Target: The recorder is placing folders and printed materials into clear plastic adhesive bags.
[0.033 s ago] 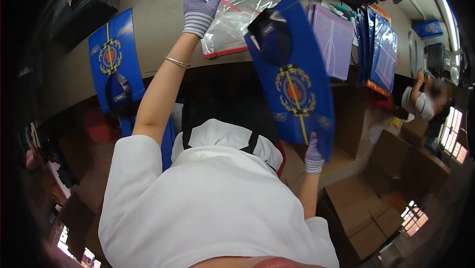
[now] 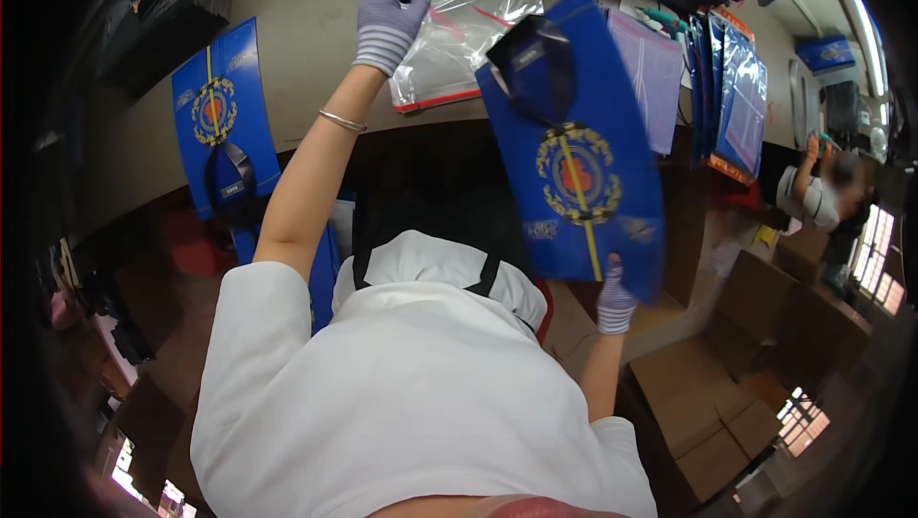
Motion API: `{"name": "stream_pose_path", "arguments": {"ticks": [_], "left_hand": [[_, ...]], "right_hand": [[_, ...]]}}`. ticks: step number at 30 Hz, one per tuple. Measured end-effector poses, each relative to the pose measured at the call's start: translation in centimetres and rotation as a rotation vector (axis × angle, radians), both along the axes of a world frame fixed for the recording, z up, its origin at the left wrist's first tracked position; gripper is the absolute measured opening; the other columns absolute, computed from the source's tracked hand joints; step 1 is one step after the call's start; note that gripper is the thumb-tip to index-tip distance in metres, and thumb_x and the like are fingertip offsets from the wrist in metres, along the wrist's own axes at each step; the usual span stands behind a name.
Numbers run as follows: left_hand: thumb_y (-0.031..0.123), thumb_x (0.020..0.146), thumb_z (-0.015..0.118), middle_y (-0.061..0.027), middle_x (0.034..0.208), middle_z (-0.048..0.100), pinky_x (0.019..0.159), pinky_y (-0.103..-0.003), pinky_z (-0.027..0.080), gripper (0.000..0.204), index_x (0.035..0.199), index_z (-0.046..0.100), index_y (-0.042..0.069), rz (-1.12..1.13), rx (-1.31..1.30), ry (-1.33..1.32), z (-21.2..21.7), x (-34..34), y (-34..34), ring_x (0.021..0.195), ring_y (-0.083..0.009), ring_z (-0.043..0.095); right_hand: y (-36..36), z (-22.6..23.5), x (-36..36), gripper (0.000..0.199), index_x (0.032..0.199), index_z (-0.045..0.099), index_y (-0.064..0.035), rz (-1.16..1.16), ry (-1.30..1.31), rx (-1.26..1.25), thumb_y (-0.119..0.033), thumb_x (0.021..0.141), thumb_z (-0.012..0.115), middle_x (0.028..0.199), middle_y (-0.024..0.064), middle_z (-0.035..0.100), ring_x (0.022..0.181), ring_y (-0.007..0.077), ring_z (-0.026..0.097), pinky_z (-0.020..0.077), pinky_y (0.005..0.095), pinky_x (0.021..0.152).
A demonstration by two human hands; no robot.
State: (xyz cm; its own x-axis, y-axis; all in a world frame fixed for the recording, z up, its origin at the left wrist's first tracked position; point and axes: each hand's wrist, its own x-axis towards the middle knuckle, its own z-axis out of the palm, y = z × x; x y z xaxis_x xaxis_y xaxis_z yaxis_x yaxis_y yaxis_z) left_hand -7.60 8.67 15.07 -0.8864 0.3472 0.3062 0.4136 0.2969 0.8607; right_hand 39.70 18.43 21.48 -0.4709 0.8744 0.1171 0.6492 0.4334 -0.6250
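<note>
Your left hand (image 2: 390, 19), gloved, reaches up to the table (image 2: 296, 68) and pinches the edge of the clear plastic bag (image 2: 459, 21) lying there, fingers curled onto it. Your right hand (image 2: 614, 303), also gloved, grips the lower edge of a blue card (image 2: 574, 154) with a gold crest, fingers pressed together, holding it up just beside the bag. Another blue card (image 2: 222, 121) lies on the table at the left

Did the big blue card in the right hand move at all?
No. The blue card in the right hand sits in the same spot against the clear bag as before.
</note>
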Motion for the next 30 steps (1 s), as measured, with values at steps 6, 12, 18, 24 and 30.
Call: {"name": "stream_pose_path", "arguments": {"ticks": [6, 12, 18, 24, 30], "left_hand": [[0.026, 0.069, 0.069, -0.0090, 0.077, 0.062, 0.069, -0.033, 0.048, 0.022, 0.079, 0.063, 0.006, -0.082, -0.199, 0.050, -2.4, 3.3, -1.1, 0.073, -0.0234, 0.060], [0.024, 0.068, 0.069, -0.0085, 0.074, 0.056, 0.068, -0.037, 0.044, 0.020, 0.070, 0.057, 0.008, -0.175, -0.219, 0.237, -1.1, 4.8, -0.2, 0.074, -0.0277, 0.054], [0.019, 0.065, 0.068, -0.0079, 0.090, 0.056, 0.074, -0.038, 0.042, 0.026, 0.085, 0.055, 0.009, -0.197, -0.523, 0.352, -1.4, 5.9, -2.6, 0.087, -0.0274, 0.053], [0.016, 0.066, 0.070, -0.0095, 0.088, 0.057, 0.076, -0.037, 0.043, 0.027, 0.088, 0.057, 0.006, -0.054, -0.521, 0.206, -4.9, 5.9, -7.8, 0.087, -0.0276, 0.054], [0.005, 0.070, 0.066, -0.0099, 0.081, 0.059, 0.071, -0.033, 0.046, 0.014, 0.081, 0.058, 0.003, -0.108, -0.142, 0.218, -4.0, 6.2, -9.1, 0.079, -0.0271, 0.057]], "right_hand": [[7.0, 6.7, 4.4, 0.041, 0.109, 0.052, 0.0037, -0.164, 0.564, -0.862, -0.014, 0.075, 0.066, 0.098, 0.0115, 0.057, 0.082, 0.0204, 0.058, 0.0480, 0.0323, 0.073], [4.6, 2.8, -2.1, 0.036, 0.105, 0.055, 0.0030, -0.142, 0.329, -1.101, -0.015, 0.074, 0.062, 0.094, 0.0084, 0.060, 0.079, 0.0168, 0.057, 0.0463, 0.0260, 0.072], [5.5, -4.7, -3.1, 0.046, 0.113, 0.050, 0.0027, -0.117, 0.607, -1.065, -0.015, 0.073, 0.065, 0.098, 0.0102, 0.058, 0.084, 0.0191, 0.058, 0.0485, 0.0310, 0.077], [5.1, -5.0, -2.0, 0.050, 0.117, 0.047, 0.0031, -0.200, 0.661, -1.060, -0.016, 0.074, 0.064, 0.106, 0.0138, 0.056, 0.092, 0.0229, 0.057, 0.0480, 0.0332, 0.081], [3.3, -2.8, -3.8, 0.052, 0.117, 0.045, 0.0034, -0.246, 0.698, -1.118, -0.017, 0.074, 0.065, 0.106, 0.0151, 0.056, 0.093, 0.0246, 0.057, 0.0492, 0.0352, 0.081]]}}
